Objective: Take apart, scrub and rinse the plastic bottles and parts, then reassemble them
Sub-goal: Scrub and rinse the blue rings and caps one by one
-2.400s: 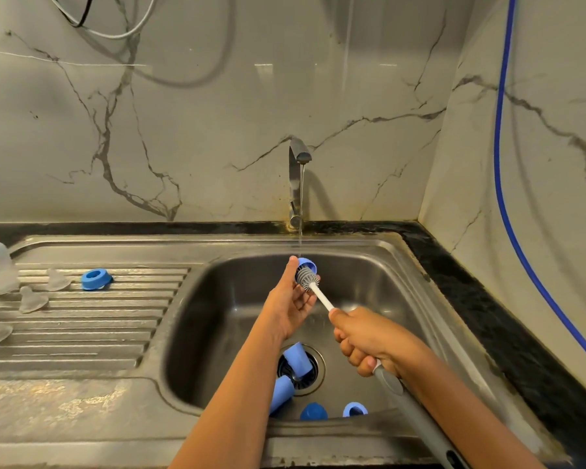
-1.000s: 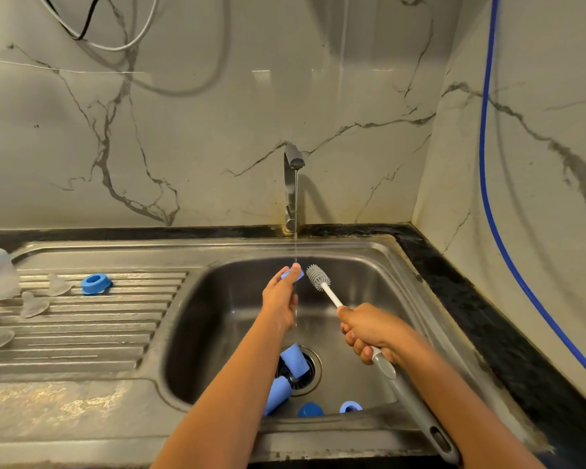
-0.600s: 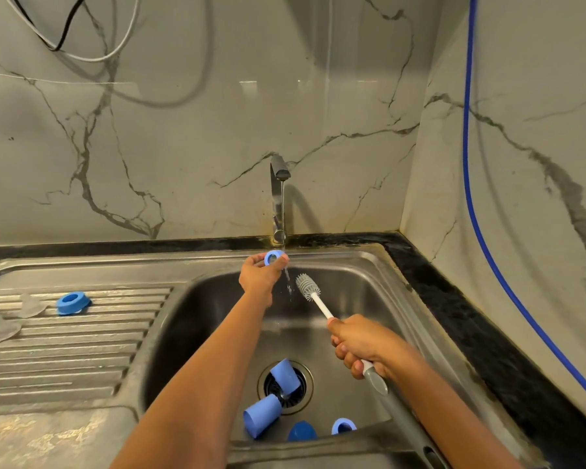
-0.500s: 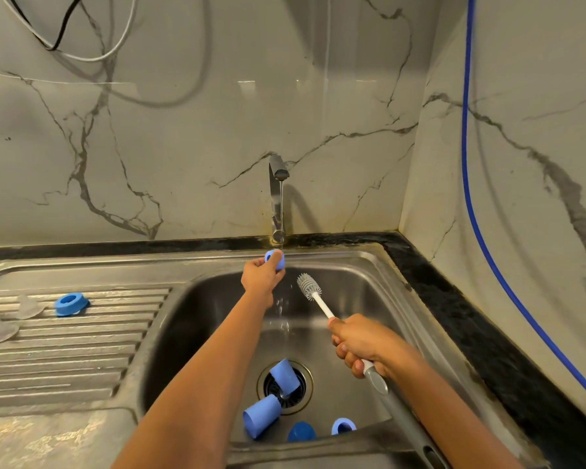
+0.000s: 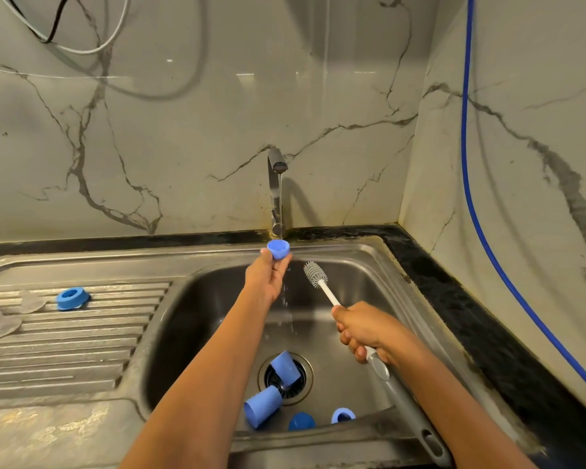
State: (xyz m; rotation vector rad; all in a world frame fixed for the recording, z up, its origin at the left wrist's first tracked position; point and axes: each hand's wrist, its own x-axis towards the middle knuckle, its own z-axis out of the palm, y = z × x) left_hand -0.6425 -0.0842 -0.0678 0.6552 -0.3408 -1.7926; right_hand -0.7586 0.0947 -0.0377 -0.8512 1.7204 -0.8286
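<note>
Since a moment ago we have turned the small blue cap (image 5: 278,248) so its open mouth faces up, right below the tap (image 5: 275,184), in the thin stream of water. Our left hand (image 5: 266,279) pinches the cap from underneath with its fingertips. Our right hand (image 5: 362,328) is clenched round the handle of the bottle brush (image 5: 315,270), whose bristle head points up just right of the tap's stream, apart from the cap. Well in front of the tap, two blue cups (image 5: 285,367) lie at the drain with a blue ring (image 5: 343,415) beside them. Far left of the tap, another blue ring (image 5: 71,297) rests on the drainboard.
</note>
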